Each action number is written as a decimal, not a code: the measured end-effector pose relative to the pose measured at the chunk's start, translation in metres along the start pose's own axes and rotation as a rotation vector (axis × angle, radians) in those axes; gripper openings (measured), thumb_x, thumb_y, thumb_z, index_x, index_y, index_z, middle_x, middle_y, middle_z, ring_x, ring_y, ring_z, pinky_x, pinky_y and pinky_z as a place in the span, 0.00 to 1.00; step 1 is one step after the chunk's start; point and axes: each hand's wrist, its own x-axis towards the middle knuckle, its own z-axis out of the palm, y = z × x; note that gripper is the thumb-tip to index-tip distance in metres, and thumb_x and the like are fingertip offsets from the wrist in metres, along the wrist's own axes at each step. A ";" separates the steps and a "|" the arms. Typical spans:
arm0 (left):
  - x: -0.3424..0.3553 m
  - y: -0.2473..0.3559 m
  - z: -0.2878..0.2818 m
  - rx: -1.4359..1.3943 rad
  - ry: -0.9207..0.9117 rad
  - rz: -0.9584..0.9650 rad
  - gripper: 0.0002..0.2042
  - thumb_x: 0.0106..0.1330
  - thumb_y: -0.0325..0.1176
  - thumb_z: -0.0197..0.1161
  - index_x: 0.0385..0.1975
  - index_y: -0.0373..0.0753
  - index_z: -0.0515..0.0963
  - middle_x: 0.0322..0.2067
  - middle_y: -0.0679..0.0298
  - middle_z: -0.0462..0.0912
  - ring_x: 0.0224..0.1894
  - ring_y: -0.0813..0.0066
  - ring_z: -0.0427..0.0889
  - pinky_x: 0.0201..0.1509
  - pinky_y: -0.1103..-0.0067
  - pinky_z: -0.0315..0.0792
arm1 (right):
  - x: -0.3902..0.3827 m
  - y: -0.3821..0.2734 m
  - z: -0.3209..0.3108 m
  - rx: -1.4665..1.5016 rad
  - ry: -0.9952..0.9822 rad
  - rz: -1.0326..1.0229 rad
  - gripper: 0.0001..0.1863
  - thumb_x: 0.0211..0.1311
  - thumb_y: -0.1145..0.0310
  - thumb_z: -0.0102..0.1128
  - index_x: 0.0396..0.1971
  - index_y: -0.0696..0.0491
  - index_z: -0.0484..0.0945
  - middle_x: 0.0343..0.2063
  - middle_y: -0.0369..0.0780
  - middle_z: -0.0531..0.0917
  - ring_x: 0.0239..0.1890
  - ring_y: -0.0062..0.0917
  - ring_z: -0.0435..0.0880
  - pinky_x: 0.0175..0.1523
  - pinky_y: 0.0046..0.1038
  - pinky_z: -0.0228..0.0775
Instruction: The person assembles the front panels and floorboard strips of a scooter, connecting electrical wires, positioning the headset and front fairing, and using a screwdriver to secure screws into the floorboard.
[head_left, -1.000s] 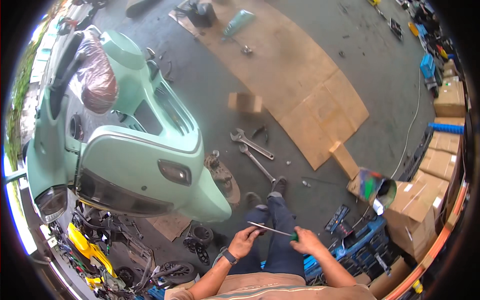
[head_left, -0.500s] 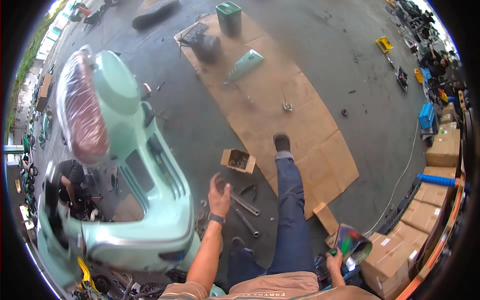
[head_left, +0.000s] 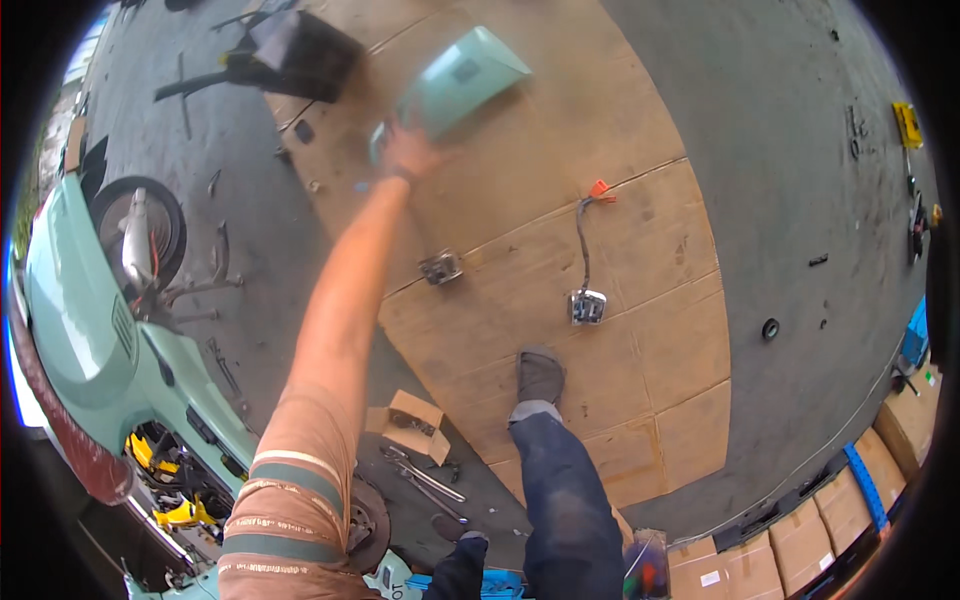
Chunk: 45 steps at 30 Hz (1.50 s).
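While leaning forward over a long, flat sheet of brown cardboard [head_left: 640,400], reaches far out with the left hand [head_left: 412,152] to a smooth, curved, mint-green panel [head_left: 468,72] lying on the far part of that sheet, slanting from near left to far right. Has the left hand's fingers spread loosely apart, right at the panel's near left end; cannot tell, through the blur, whether touching it or only over it. Cannot tell anything of the right hand, out of view.

Just to the left of the panel, has a dark, boxy object [head_left: 303,58] at the sheet's far left edge, with a long black bar [head_left: 195,87] sticking out leftward. Nearer than the panel, has a small silver-and-dark part [head_left: 440,267] by the sheet's left edge and, farther right, a square silver part [head_left: 588,306] with a dark cable [head_left: 583,240] running away to an orange connector [head_left: 600,187]. Rests a dark grey shoe [head_left: 541,378] on the cardboard, nearer still.

To the near left, beside the sheet on the grey floor [head_left: 780,200], has a small open-topped cardboard box [head_left: 415,428], with two silver wrenches [head_left: 425,478] lying just nearer. Well to the left, has a mint-green scooter body [head_left: 75,290] beside a dark-tyred wheel [head_left: 177,232]. At near right, has a row of brown cardboard boxes [head_left: 750,568].
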 end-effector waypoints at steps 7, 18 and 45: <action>0.069 0.037 0.014 -0.035 -0.183 0.010 0.62 0.44 0.56 0.76 0.75 0.59 0.36 0.59 0.30 0.65 0.63 0.39 0.68 0.65 0.55 0.65 | -0.012 -0.038 0.002 0.076 -0.008 0.154 0.16 0.54 0.75 0.60 0.45 0.57 0.78 0.34 0.36 0.82 0.33 0.28 0.82 0.41 0.29 0.75; -0.312 0.042 -0.249 -2.429 -0.937 -0.288 0.50 0.44 0.49 0.69 0.68 0.31 0.56 0.52 0.37 0.74 0.49 0.40 0.80 0.51 0.54 0.81 | 0.007 -0.009 0.013 0.186 -0.164 -0.153 0.14 0.55 0.75 0.60 0.43 0.57 0.78 0.32 0.36 0.82 0.33 0.28 0.82 0.40 0.29 0.75; -1.212 -0.257 -0.462 -0.530 0.862 -0.764 0.64 0.38 0.60 0.80 0.73 0.36 0.49 0.66 0.43 0.61 0.67 0.43 0.60 0.68 0.55 0.59 | -0.123 0.248 0.091 -0.664 -0.120 -1.099 0.05 0.54 0.73 0.58 0.30 0.55 0.74 0.19 0.36 0.75 0.17 0.22 0.72 0.21 0.28 0.64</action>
